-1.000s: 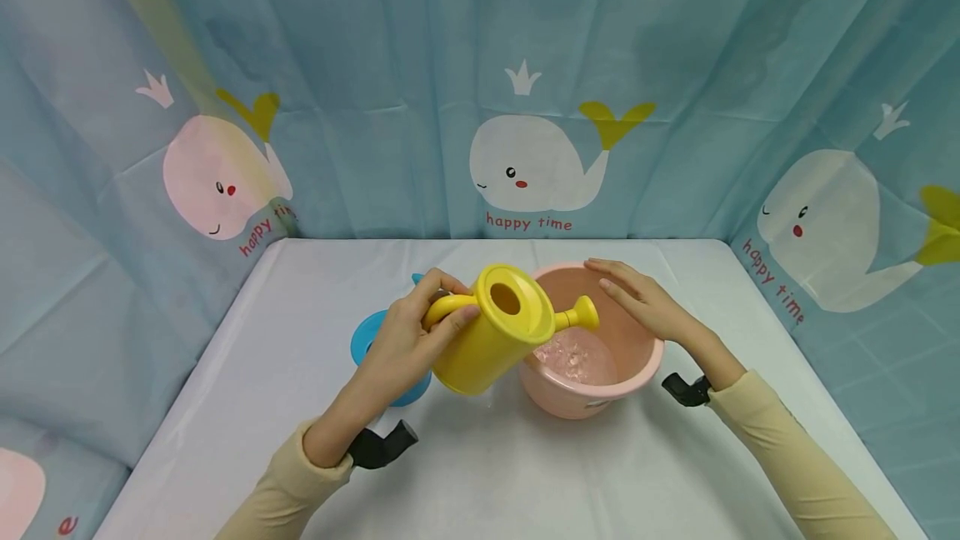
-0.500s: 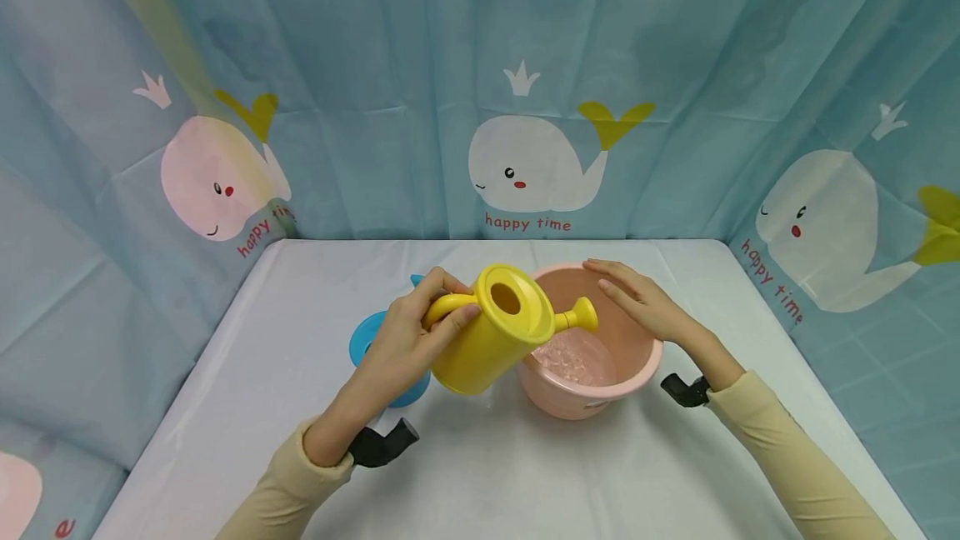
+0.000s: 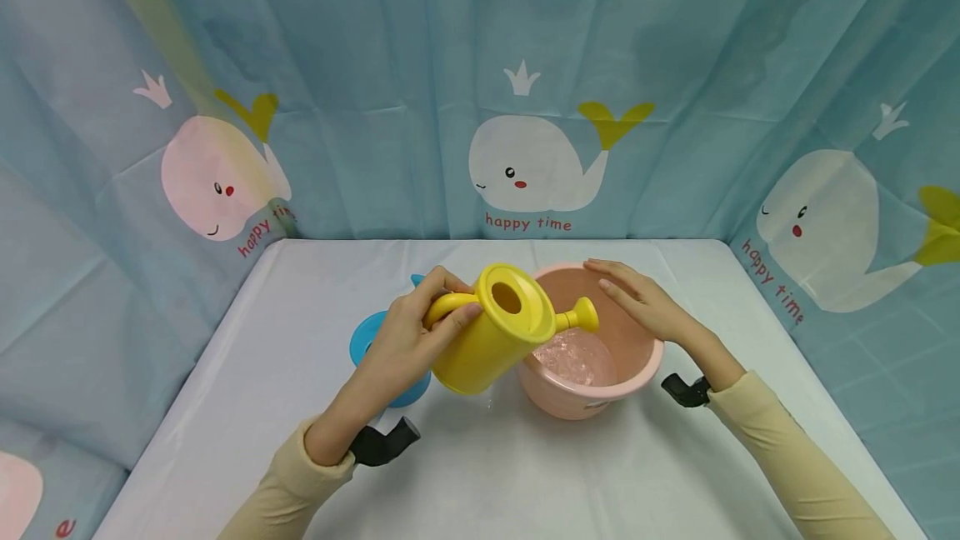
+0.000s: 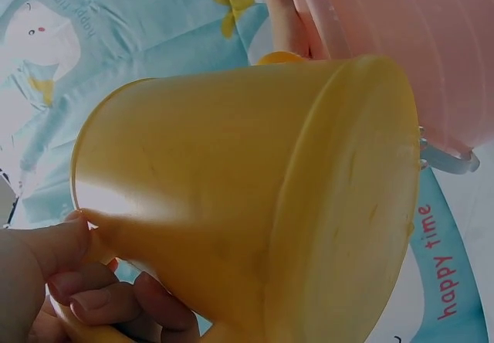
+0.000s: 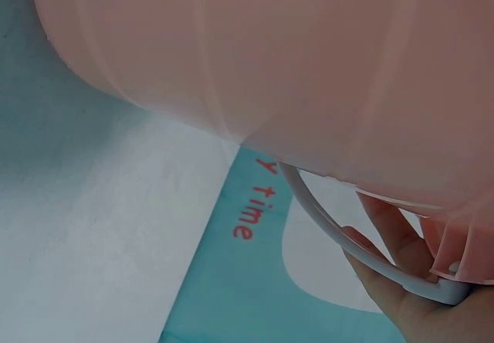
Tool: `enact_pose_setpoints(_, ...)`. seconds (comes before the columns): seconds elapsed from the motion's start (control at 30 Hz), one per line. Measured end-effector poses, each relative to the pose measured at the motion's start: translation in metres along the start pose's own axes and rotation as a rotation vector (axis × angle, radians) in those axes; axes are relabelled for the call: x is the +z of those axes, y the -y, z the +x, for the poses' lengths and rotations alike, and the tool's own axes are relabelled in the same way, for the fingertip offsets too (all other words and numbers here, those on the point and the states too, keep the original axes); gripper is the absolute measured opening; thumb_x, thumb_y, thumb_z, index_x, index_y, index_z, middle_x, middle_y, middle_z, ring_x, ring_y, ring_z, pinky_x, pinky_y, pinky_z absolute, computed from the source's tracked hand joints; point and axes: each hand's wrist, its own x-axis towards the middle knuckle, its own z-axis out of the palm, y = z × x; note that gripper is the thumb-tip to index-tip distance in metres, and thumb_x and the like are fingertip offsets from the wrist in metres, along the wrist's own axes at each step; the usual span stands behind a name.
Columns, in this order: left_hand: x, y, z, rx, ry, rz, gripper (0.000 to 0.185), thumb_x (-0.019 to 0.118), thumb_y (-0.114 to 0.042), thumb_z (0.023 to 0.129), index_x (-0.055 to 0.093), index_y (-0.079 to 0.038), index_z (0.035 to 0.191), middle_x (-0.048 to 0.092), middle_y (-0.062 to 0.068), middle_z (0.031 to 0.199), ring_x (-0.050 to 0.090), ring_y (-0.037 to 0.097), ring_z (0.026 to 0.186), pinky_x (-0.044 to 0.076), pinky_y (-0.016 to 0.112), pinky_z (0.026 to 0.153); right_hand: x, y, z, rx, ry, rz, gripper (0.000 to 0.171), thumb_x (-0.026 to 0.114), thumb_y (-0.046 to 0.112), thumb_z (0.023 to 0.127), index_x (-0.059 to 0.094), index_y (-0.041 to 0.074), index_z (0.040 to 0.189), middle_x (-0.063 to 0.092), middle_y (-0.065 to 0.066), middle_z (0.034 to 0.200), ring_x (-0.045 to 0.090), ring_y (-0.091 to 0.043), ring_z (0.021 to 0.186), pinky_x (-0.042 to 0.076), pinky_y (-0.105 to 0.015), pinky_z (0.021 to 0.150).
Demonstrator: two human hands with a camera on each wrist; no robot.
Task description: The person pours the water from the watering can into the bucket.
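My left hand (image 3: 423, 323) grips the handle of a yellow watering can (image 3: 480, 348), held tilted in the air. Its yellow sprinkler head (image 3: 587, 314) hangs over the opening of a pink plastic bucket (image 3: 573, 402). Water with a rippled surface (image 3: 577, 357) lies inside this bucket. On the bucket's right rim is my right hand (image 3: 645, 302), thumb inside the wall and fingers along the outside. The right wrist view shows those fingers (image 5: 397, 239) beside the grey bail handle (image 5: 340, 239). In the left wrist view the can's body (image 4: 208, 165) hides much of the bucket.
A blue round plastic object (image 3: 367, 336) stands left of the can, partly hidden behind my left hand and forearm. White cloth covers the table (image 3: 480, 473). Blue whale-print curtains (image 3: 420, 107) enclose the back and sides.
The water's surface in the bucket shifts between frames. Both hands, the watering can and the bucket stay nearly in place.
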Motion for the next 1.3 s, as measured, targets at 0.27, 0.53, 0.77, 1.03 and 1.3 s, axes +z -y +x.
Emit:
enact_pose_setpoints(0.27, -0.0003, 0.0002, 0.0004, 0.006, 0.003, 0.002, 0.017, 0.06, -0.033, 0.089, 0.053, -0.021, 0.099, 0.061, -0.005, 0.088, 0.054, 0.013, 0.073, 0.048, 0.027, 0.062, 0.0002, -0.0001, -0.0003, -0.009, 0.0, -0.005, 0.041, 0.042, 0.028, 0.1, 0.041, 0.018, 0.139, 0.04, -0.006, 0.144, 0.033, -0.029, 0.134, 0.031, -0.056, 0.103)
enact_pose_setpoints(0.53, 0.0001, 0.0007, 0.0008, 0.001, 0.01, 0.007, 0.018, 0.06, -0.035, 0.089, 0.053, -0.022, 0.1, 0.061, -0.005, 0.088, 0.055, 0.013, 0.073, 0.049, 0.028, 0.062, -0.0002, -0.0003, -0.0002, -0.014, 0.002, -0.01, 0.041, 0.042, 0.026, 0.1, 0.041, 0.017, 0.14, 0.04, -0.007, 0.143, 0.033, -0.03, 0.133, 0.031, -0.056, 0.103)
enact_pose_setpoints(0.77, -0.0003, 0.0006, 0.0007, 0.008, 0.011, 0.007, 0.018, 0.06, -0.035, 0.089, 0.053, -0.022, 0.099, 0.062, -0.006, 0.087, 0.055, 0.013, 0.072, 0.048, 0.027, 0.061, 0.0002, 0.0003, -0.0003, -0.008, 0.002, -0.003, 0.041, 0.042, 0.026, 0.1, 0.041, 0.017, 0.14, 0.04, -0.007, 0.144, 0.033, -0.03, 0.134, 0.031, -0.056, 0.103)
enact_pose_setpoints(1.03, -0.0008, -0.0011, 0.0009, 0.003, 0.013, 0.005, 0.018, 0.06, -0.035, 0.089, 0.053, -0.022, 0.099, 0.061, -0.006, 0.087, 0.055, 0.012, 0.072, 0.048, 0.027, 0.062, 0.0005, -0.0001, -0.0001, 0.0, -0.004, 0.012, 0.041, 0.041, 0.028, 0.1, 0.041, 0.018, 0.139, 0.039, -0.006, 0.144, 0.033, -0.029, 0.134, 0.03, -0.056, 0.103)
enact_pose_setpoints(1.3, -0.0006, -0.0022, 0.0008, -0.015, 0.021, 0.006, 0.018, 0.06, -0.035, 0.089, 0.053, -0.022, 0.1, 0.061, -0.005, 0.086, 0.055, 0.013, 0.072, 0.048, 0.027, 0.062, 0.0003, -0.0017, -0.0001, 0.002, 0.0, 0.016, 0.041, 0.041, 0.027, 0.1, 0.04, 0.02, 0.14, 0.038, -0.006, 0.145, 0.032, -0.03, 0.134, 0.03, -0.057, 0.103)
